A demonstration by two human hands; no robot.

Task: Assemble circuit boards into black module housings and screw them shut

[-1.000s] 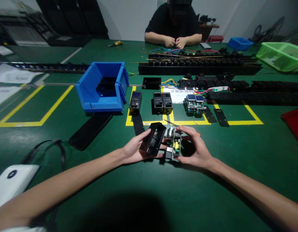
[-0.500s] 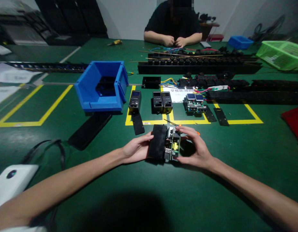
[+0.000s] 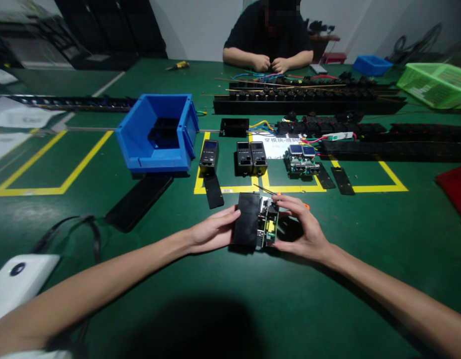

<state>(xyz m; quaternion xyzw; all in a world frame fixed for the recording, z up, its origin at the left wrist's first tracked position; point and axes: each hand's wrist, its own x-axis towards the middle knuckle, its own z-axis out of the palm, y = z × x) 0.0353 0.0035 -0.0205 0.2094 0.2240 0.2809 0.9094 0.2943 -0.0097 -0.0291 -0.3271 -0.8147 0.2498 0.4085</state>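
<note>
My left hand [image 3: 211, 232] grips a black plastic housing [image 3: 247, 221] at its left side, fingers curled round it. My right hand [image 3: 303, 230] holds a small circuit board module [image 3: 268, 223] with green and yellow parts, pressed against the housing's right side. Both rest on the green table just in front of a yellow-taped rectangle. The fingertips of both hands are partly hidden behind the parts.
A blue bin [image 3: 159, 132] stands at the left. Finished black modules [image 3: 249, 158] and bare board modules [image 3: 301, 159] sit inside the yellow tape. Long black power strips [image 3: 309, 104] lie beyond. Another person's hands [image 3: 270, 64] work across the table. A green basket [image 3: 434, 85] is at far right.
The black housing, tilted up in my left hand a second ago, now lies level and has moved right against the circuit board module. My right hand has barely moved.
</note>
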